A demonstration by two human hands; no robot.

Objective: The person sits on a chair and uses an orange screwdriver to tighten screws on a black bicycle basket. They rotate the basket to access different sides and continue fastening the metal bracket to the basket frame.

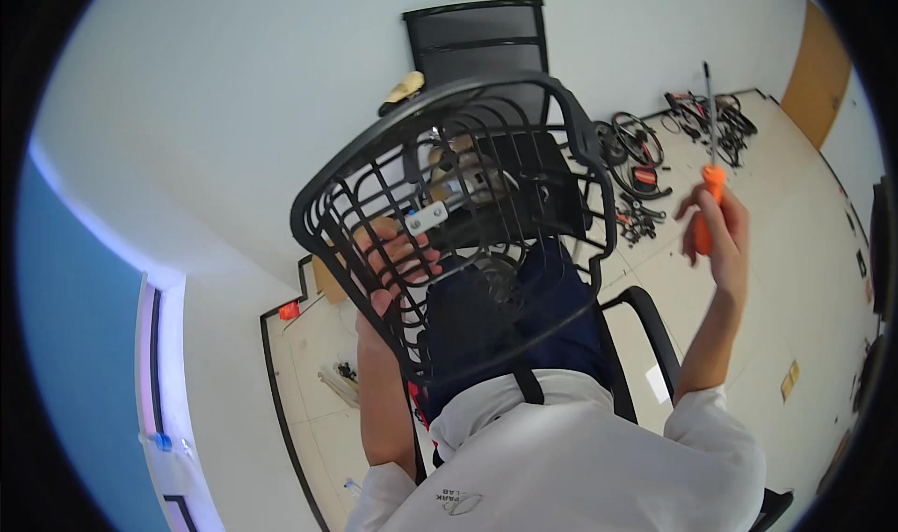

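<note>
A black plastic bicycle basket (600,162) is held up in front of me, its open side tilted toward me. My left hand (398,256) supports it from outside; the fingers show through the grid, curled against the wall. Close to those fingertips, a small pale metal bracket plate (427,218) with two screw heads sits on the basket's wall. Off to the right and apart from the basket, my right hand (725,228) grips a screwdriver (714,178) by its orange handle. Its long shaft points upward.
A black mesh-backed chair (477,31) stands ahead, with objects on its seat partly hidden behind the basket. Bicycle wheels (638,139) and other bike parts lie on the floor at the far right. My own chair's armrest (655,331) is between my lap and right arm.
</note>
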